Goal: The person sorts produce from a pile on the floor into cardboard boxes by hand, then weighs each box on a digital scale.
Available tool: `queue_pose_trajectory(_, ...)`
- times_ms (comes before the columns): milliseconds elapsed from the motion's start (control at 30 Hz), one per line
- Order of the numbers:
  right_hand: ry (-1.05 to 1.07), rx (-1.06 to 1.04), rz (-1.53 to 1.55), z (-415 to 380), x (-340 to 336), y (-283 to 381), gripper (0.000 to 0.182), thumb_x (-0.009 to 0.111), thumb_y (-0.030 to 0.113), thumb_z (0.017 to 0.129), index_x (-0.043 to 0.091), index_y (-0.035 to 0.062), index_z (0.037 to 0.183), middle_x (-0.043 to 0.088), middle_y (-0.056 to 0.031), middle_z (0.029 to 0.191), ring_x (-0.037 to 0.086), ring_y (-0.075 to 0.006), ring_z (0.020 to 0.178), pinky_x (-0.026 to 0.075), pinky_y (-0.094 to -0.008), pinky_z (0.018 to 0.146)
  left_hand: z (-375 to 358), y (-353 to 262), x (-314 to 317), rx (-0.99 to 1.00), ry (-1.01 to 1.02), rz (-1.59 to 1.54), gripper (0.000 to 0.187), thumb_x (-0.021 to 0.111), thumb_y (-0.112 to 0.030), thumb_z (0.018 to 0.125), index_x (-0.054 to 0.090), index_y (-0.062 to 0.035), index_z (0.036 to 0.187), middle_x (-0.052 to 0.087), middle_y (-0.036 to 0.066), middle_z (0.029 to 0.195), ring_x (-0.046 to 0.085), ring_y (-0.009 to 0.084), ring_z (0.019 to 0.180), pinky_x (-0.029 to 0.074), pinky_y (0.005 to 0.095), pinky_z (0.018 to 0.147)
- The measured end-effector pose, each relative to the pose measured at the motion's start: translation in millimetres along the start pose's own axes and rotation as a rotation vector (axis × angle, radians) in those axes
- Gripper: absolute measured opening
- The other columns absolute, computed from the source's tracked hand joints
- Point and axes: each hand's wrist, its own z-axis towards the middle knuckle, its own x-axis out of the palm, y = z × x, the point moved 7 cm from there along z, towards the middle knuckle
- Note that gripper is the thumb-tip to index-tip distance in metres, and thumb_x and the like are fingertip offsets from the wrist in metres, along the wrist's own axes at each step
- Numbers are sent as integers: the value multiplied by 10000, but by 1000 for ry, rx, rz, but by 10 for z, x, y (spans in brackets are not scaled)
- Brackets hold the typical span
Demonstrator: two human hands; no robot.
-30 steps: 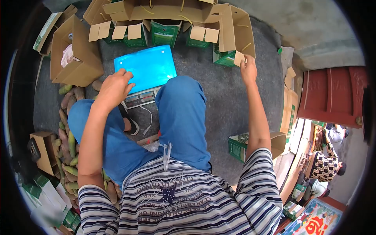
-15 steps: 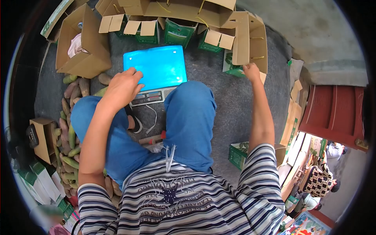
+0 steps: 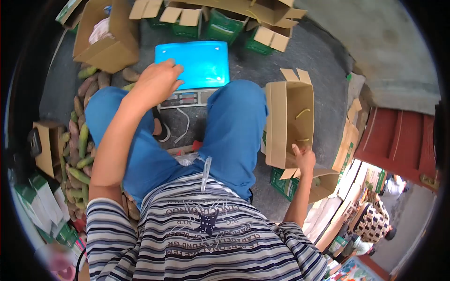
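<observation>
My left hand point(image 3: 157, 84) is over the left edge of a blue-topped weighing scale point(image 3: 201, 65), fingers loosely bent and thumb apart, holding nothing. The scale stands on the dark floor in front of my knees, its keypad side toward me. At my right, my right hand point(image 3: 304, 157) is closed on the near rim of an open cardboard box point(image 3: 276, 124) with yellow cord handles inside. Part of the box's near end is hidden by that hand.
Several sweet potatoes point(image 3: 80, 133) lie piled at my left. A larger carton point(image 3: 108, 51) stands beyond them. Green-and-brown boxes point(image 3: 225, 25) line the far side. Another green box point(image 3: 283, 185) is beside my right forearm. People point(image 3: 372, 220) sit at the far right.
My right hand has drawn the cardboard box from the far row toward me, to my right side. My left hand stays by the scale. The view has shifted slightly.
</observation>
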Motion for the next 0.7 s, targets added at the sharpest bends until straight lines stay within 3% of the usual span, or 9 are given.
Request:
queue_pose_trajectory(33, 31, -22, 92, 96, 47, 73, 428, 723, 416, 746, 610, 37, 910, 657, -145, 771, 632, -298, 674, 487, -405, 620, -28, -3, -14, -8, -3, 0, 215, 648, -155, 797, 559, -22, 941, 561, 156, 920, 571, 360, 841, 458, 453, 714)
queue_pose_trajectory(133, -162, -321, 185, 335, 230, 560, 464, 725, 407, 747, 609, 44, 1011, 664, -148, 823, 642, -321, 733, 495, -409, 646, -112, 23, 40, 1, -15, 6, 228, 657, -181, 788, 575, -20, 927, 589, 177, 922, 591, 359, 855, 473, 451, 711)
queue_pose_trajectory(167, -69, -293, 254, 429, 407, 636, 460, 696, 376, 779, 601, 40, 1079, 658, -173, 812, 642, -349, 776, 499, -410, 669, -144, 33, 58, -22, 8, -9, 237, 658, -203, 791, 594, -19, 927, 611, 187, 935, 607, 354, 866, 483, 448, 716)
queue_pose_trajectory(300, 91, -277, 117, 545, 692, 783, 353, 615, 284, 847, 594, 11, 1069, 636, -234, 819, 623, -386, 818, 498, -401, 703, -274, 98, 118, -88, 56, 12, 259, 665, -221, 788, 608, -30, 953, 614, 172, 940, 614, 336, 878, 487, 436, 722)
queue_pose_trajectory(367, 66, -361, 294, 653, 726, 630, 295, 622, 235, 853, 607, 2, 1034, 656, -207, 843, 648, -336, 789, 497, -376, 703, -324, 93, 120, -95, 71, -8, 269, 653, -238, 803, 589, -33, 965, 599, 159, 917, 609, 331, 865, 472, 439, 730)
queue_pose_trajectory(433, 168, -279, 477, 505, 292, 889, 258, 621, 109, 869, 590, -33, 1081, 675, -126, 842, 613, -152, 775, 481, -307, 716, -345, 70, 96, -95, 89, 1, 279, 651, -249, 806, 596, -34, 975, 603, 154, 928, 613, 326, 866, 473, 436, 730)
queue_pose_trajectory(467, 173, -296, 482, 502, 134, 974, 262, 620, 105, 873, 589, -42, 1087, 669, -120, 832, 589, -129, 757, 478, -297, 711, -339, 40, 91, -81, 97, 4, 285, 650, -255, 808, 599, -34, 980, 605, 152, 933, 615, 323, 867, 474, 435, 730)
queue_pose_trajectory(633, 142, -537, 313, 542, -672, 1759, 210, 636, 84, 840, 615, -26, 1018, 623, -145, 757, 553, -122, 673, 452, -299, 620, -304, -60, 201, -75, 243, 33, 277, 654, -269, 805, 629, -41, 960, 615, 150, 953, 621, 315, 893, 481, 424, 733)
queue_pose_trajectory(700, 108, -711, 221, 552, -986, 2268, 176, 638, 76, 817, 610, -18, 963, 591, -173, 739, 563, -182, 631, 440, -322, 595, -323, -130, 188, -70, 274, -7, 270, 655, -276, 804, 655, -40, 936, 620, 157, 974, 621, 319, 920, 484, 427, 742)
